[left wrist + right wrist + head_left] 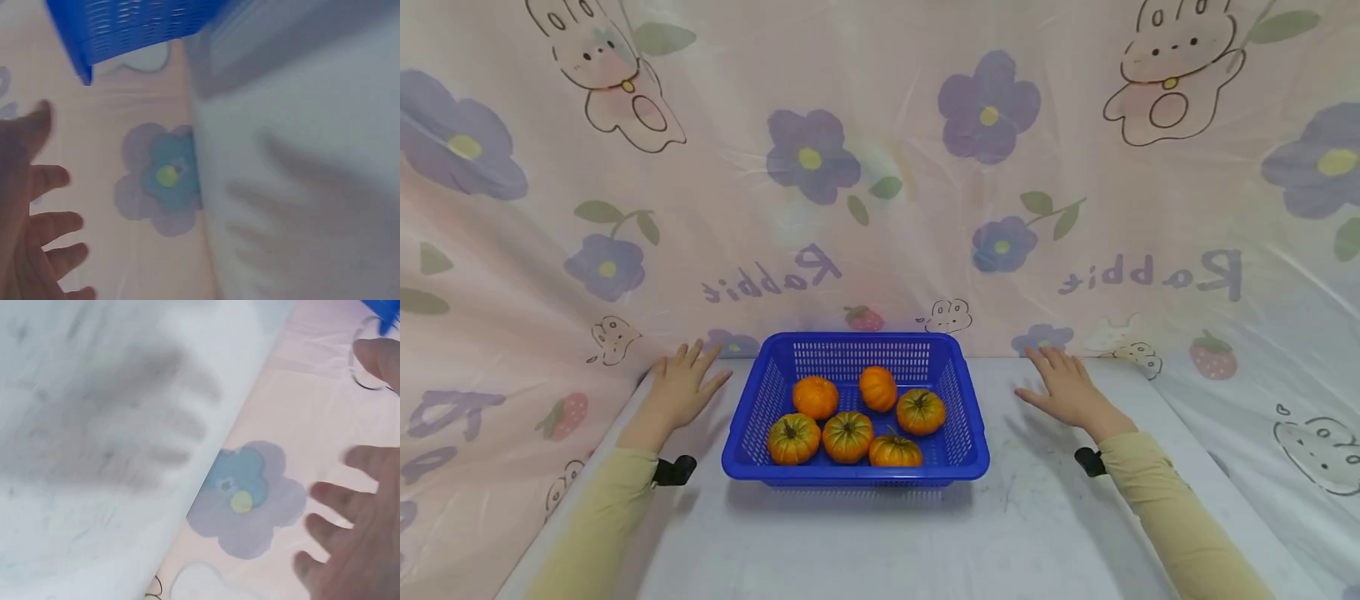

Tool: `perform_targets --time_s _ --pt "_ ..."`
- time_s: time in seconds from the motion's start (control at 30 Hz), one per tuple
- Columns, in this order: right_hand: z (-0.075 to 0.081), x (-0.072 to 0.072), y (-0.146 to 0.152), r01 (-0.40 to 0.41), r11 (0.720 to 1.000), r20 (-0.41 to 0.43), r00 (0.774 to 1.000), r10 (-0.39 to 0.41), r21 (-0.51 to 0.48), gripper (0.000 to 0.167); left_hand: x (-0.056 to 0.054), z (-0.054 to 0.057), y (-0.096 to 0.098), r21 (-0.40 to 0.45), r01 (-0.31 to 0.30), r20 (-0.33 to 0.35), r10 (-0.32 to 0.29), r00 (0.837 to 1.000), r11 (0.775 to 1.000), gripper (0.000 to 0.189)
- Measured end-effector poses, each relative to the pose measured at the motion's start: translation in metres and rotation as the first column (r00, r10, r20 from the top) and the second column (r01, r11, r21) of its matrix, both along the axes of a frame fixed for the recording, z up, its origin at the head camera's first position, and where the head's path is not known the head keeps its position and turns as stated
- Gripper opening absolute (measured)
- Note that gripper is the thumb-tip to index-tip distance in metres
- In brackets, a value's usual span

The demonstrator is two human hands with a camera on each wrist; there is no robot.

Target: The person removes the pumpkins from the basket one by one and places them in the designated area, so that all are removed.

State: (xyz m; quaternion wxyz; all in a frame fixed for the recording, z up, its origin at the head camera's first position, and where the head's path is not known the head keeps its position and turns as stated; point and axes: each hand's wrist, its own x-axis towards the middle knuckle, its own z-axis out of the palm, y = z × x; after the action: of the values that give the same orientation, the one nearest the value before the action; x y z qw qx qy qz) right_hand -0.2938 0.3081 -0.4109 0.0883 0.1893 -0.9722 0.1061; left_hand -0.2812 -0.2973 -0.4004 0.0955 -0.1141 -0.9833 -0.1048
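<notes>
A blue plastic basket (856,473) with slotted walls stands on the white table, holding several small orange pumpkins (847,437), some streaked with green. To its left my left hand (681,390) is held with fingers spread, apart from the basket and holding nothing. My right hand (1065,390) is on the other side, likewise with spread fingers and nothing in it. In the left wrist view, the basket's corner (137,28) shows above the thumb. Only a small blue corner of the basket (386,314) appears in the right wrist view. Both hands cast shadows on the table.
The white table (850,550) reaches back to a hanging curtain (895,242) printed with rabbits, flowers and strawberries. This cloth also runs along both sides. A black strap mount (676,471) sits on the left wrist, another mount (1090,461) on the right.
</notes>
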Motion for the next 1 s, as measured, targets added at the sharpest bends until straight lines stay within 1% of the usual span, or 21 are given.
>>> perform_targets --time_s 0.13,0.23,0.3,0.47,0.57,0.7,0.73,0.8,0.83,0.87,0.93,1.0 --pt "0.006 0.001 0.003 -0.022 0.995 0.096 0.995 0.032 -0.096 0.069 0.002 0.009 0.000 0.090 0.049 -0.002 -0.049 0.999 0.995 0.065" --pt "0.010 0.002 0.004 -0.007 0.983 0.172 0.984 0.039 -0.185 0.067 0.003 0.015 0.001 0.188 0.085 0.012 -0.089 0.996 0.978 0.064" --pt "0.013 0.002 0.003 0.013 0.972 0.206 0.978 0.036 -0.233 0.066 0.006 0.019 0.002 0.239 0.096 0.024 -0.105 0.994 0.966 0.063" --pt "0.026 0.003 0.002 0.067 0.946 0.257 0.966 0.018 -0.317 0.066 0.010 0.025 0.006 0.331 0.100 0.056 -0.125 0.991 0.938 0.059" --pt "0.035 0.003 0.001 0.076 0.928 0.277 0.960 0.030 -0.364 0.065 0.011 0.026 0.007 0.389 0.091 0.083 -0.134 0.988 0.917 0.058" --pt "0.048 0.004 -0.003 0.075 0.904 0.300 0.952 0.061 -0.422 0.063 0.012 0.027 0.007 0.433 0.093 0.098 -0.149 0.984 0.897 0.055" --pt "0.051 0.005 -0.004 0.077 0.897 0.307 0.949 0.067 -0.435 0.063 0.012 0.027 0.007 0.449 0.096 0.102 -0.158 0.982 0.889 0.054" --pt "0.057 0.006 -0.006 0.077 0.883 0.320 0.943 0.086 -0.462 0.064 0.012 0.028 0.006 0.491 0.099 0.117 -0.178 0.977 0.865 0.054" --pt "0.059 0.006 -0.007 0.076 0.876 0.326 0.940 0.096 -0.477 0.064 0.012 0.029 0.007 0.517 0.098 0.127 -0.189 0.974 0.850 0.054" --pt "0.062 0.006 -0.009 0.075 0.861 0.335 0.935 0.114 -0.502 0.065 0.013 0.030 0.007 0.546 0.094 0.141 -0.202 0.969 0.832 0.055" --pt "0.065 0.006 -0.010 0.072 0.830 0.349 0.925 0.152 -0.553 0.064 0.013 0.031 0.008 0.610 0.078 0.178 -0.232 0.956 0.789 0.056" --pt "0.068 0.005 -0.012 0.069 0.793 0.354 0.915 0.191 -0.605 0.063 0.014 0.032 0.008 0.667 0.056 0.221 -0.269 0.937 0.743 0.057"
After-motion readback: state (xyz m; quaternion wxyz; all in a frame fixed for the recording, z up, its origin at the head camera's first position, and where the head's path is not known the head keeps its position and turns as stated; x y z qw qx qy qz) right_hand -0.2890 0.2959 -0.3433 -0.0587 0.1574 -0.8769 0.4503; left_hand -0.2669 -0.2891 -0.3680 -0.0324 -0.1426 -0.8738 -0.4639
